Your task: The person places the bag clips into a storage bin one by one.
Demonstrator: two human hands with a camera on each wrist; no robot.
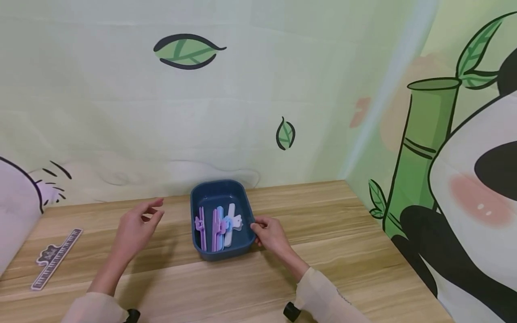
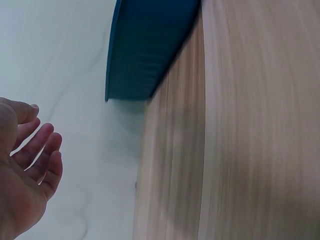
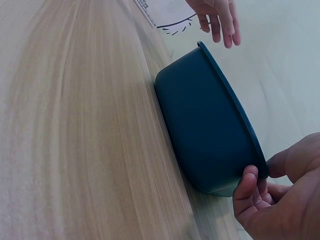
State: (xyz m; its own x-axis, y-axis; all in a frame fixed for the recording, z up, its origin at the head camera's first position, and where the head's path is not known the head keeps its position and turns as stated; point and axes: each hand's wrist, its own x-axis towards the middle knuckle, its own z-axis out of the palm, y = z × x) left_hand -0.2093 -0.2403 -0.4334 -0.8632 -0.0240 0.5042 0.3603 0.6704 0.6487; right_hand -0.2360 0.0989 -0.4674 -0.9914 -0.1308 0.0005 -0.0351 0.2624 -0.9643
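A dark blue plastic bin (image 1: 223, 257) stands on the wooden table near the wall. Inside it lie several long-bar clips: a purple clip (image 1: 203, 229) by the left wall, another purple one (image 1: 215, 231) beside a blue clip (image 1: 220, 215), and a white clip (image 1: 229, 240) on the right. My right hand (image 1: 271, 234) pinches the bin's right rim between thumb and fingers, seen closely in the right wrist view. To the left of the bin my left hand (image 1: 136, 229) hovers above the table, fingers loosely bent, holding nothing.
At the table's left lies a clip with a piano-key pattern (image 1: 56, 260). A printed backdrop with leaves and a panda (image 1: 484, 179) rises behind the table (image 1: 226, 291) and along its right side.
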